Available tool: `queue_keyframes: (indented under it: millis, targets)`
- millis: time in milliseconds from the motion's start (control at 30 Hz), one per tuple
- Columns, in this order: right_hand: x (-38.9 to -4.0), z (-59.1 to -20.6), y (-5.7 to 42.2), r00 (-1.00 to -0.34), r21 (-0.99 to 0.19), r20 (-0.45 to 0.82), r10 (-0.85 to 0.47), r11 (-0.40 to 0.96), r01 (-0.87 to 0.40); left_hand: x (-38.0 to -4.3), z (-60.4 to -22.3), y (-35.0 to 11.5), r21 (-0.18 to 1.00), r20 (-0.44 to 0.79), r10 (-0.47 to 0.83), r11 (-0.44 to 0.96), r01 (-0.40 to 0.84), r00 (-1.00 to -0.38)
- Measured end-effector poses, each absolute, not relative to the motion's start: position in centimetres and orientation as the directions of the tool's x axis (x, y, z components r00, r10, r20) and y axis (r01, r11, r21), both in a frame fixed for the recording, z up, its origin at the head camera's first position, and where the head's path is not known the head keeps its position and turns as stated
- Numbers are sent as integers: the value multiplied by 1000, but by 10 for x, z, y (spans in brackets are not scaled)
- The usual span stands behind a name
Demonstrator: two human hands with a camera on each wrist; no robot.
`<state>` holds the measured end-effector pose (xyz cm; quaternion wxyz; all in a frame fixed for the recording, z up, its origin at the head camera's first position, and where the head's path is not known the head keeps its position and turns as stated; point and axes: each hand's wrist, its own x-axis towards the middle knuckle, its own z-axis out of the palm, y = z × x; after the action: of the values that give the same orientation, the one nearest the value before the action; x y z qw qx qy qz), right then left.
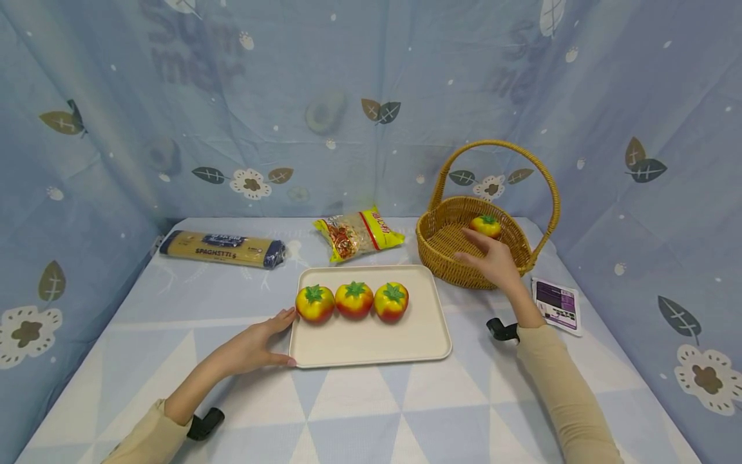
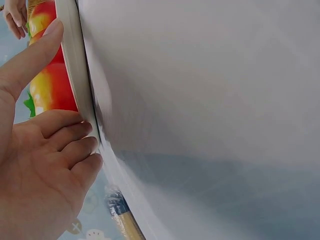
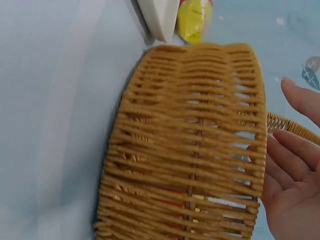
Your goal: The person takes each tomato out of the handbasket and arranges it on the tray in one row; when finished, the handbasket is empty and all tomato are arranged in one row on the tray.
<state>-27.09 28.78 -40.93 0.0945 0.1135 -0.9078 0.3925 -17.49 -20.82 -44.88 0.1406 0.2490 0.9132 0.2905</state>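
Three red-and-yellow, tomato-like fruits with green leafy tops [image 1: 355, 300] sit in a row on a cream rectangular tray [image 1: 371, 345]. My left hand [image 1: 255, 348] touches the tray's left edge, thumb near the front corner and fingers farther back; the left wrist view shows the thumb [image 2: 42, 55] against the rim. Over the front of a wicker basket [image 1: 452, 264] is my right hand [image 1: 493, 261], its fingers spread and holding nothing. A similar fruit [image 1: 485, 225] lies inside the basket, just beyond the fingertips. In the right wrist view the basket's woven wall [image 3: 185, 135] hides most of its contents.
A spaghetti pack [image 1: 223, 250] lies at the back left, and a yellow-ended food bag [image 1: 359, 233] behind the tray. A purple-and-white packet [image 1: 556, 305] is right of the basket. The basket's tall handle [image 1: 553, 187] arches above it. Patterned curtains [image 1: 348, 129] enclose the table.
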Motion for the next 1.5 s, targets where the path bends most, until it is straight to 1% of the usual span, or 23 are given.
queue_keyframes:
  millis: [233, 533, 867, 1100, 1500]
  targets:
    - [-278, -407, 298, -957, -668, 268, -115, 694, -270, -175, -450, -208, 598, -120, 533, 713, 367, -838]
    - [-285, -406, 312, -973, -645, 227, -42, 742, -182, -176, -450, -208, 601, -126, 530, 713, 360, -839]
    - [-294, -395, 322, -969, -625, 241, -57, 755, -199, -175, -449, -208, 595, -112, 539, 709, 378, -835]
    - [-302, -385, 322, -981, -643, 184, -62, 747, -168, -175, -448, -208, 591, -115, 533, 715, 373, -839]
    - [-319, -399, 328, -990, -661, 143, -10, 743, -103, -176, -450, -209, 602, -128, 531, 713, 359, -838]
